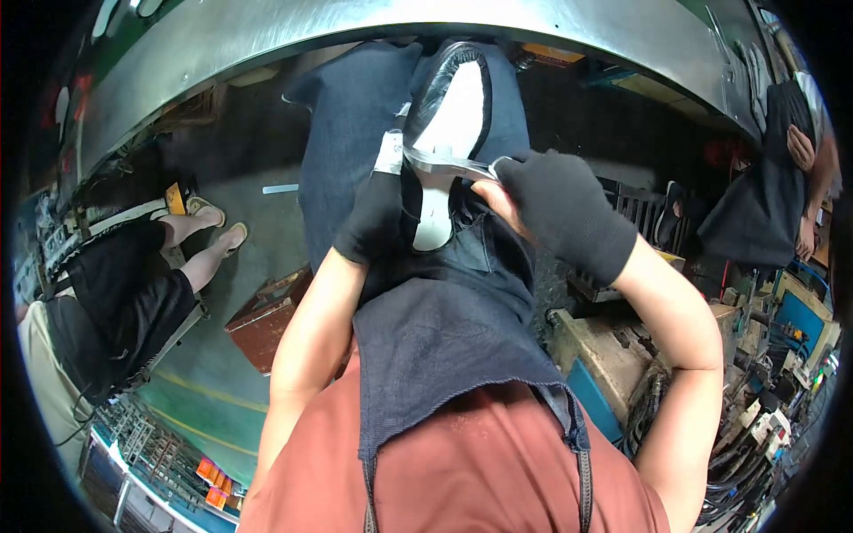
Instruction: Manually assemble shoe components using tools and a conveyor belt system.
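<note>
A black shoe upper (435,98) lies sole up on my lap, its edge gathered around a white insole (460,107). The toe points away from me and the white heel end is nearest my waist. My right hand (569,209), in a black fingerless glove, is closed on metal pincers (449,165). Their jaws reach across the middle of the sole to its left edge. My left hand (378,200), also gloved and with white tape on its fingers, grips the shoe's left side beside the jaws. Some of its fingers are hidden.
A metal-edged workbench (267,27) runs across the front above my knees. A reddish-brown box (267,320) stands on the floor at my left, near a seated person (124,302). To my right are a worn machine (604,351) and another person's dark apron (764,195).
</note>
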`<state>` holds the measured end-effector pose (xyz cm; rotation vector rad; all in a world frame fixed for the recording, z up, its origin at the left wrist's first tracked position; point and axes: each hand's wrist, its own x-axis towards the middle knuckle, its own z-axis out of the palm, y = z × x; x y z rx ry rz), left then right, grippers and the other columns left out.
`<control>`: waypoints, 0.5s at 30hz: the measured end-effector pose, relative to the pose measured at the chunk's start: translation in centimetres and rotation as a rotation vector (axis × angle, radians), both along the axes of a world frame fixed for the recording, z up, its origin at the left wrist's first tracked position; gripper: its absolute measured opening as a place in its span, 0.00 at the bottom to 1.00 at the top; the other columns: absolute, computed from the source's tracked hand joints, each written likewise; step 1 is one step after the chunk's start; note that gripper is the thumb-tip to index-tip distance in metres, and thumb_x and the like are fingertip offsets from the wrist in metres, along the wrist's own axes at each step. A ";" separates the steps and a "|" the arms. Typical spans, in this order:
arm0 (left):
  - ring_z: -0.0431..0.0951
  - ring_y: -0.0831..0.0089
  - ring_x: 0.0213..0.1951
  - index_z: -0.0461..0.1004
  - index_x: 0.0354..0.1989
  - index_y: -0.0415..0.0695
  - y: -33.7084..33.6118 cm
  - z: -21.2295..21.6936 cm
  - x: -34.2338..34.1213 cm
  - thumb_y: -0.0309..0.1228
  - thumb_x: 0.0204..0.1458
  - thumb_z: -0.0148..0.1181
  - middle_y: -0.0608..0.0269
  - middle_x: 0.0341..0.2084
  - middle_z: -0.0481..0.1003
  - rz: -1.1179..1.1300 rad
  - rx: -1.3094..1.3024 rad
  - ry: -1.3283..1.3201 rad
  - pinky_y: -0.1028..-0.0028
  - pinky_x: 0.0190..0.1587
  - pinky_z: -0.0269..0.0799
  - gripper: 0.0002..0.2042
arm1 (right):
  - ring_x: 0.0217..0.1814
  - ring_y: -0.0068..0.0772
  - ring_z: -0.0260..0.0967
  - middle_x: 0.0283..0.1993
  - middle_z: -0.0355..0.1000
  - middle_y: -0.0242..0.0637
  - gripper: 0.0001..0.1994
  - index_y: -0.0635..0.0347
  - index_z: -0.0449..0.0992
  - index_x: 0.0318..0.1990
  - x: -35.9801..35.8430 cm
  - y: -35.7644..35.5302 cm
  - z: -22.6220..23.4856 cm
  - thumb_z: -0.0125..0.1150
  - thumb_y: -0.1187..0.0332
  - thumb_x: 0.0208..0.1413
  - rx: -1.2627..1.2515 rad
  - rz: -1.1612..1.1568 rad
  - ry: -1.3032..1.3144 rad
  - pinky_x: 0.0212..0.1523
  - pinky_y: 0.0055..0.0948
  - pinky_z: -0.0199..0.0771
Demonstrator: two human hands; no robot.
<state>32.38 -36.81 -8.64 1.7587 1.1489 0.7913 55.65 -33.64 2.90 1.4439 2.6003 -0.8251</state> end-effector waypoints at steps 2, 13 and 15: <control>0.75 0.60 0.51 0.58 0.66 0.34 0.0 0.1 0.7 0.46 0.70 0.35 0.51 0.55 0.71 0.027 -0.248 -0.255 0.66 0.55 0.70 0.27 | 0.29 0.50 0.76 0.28 0.75 0.44 0.20 0.58 0.76 0.31 0.6 -0.6 -3.3 0.52 0.50 0.63 0.128 -0.064 -0.047 0.32 0.42 0.76; 0.65 0.57 0.63 0.53 0.68 0.34 2.1 -3.6 3.6 0.28 0.59 0.55 0.44 0.61 0.65 0.264 -0.001 -0.259 0.66 0.65 0.59 0.29 | 0.30 0.51 0.74 0.28 0.74 0.48 0.26 0.63 0.78 0.29 7.2 2.8 -1.0 0.51 0.46 0.63 -0.191 0.124 -0.071 0.34 0.43 0.74; 0.64 0.60 0.64 0.50 0.68 0.35 2.1 -1.9 3.2 0.27 0.57 0.59 0.46 0.61 0.63 0.219 -0.096 -0.274 0.66 0.66 0.58 0.33 | 0.29 0.50 0.73 0.26 0.73 0.48 0.26 0.63 0.78 0.29 3.6 2.4 2.5 0.52 0.46 0.63 -0.197 0.160 -0.168 0.34 0.43 0.75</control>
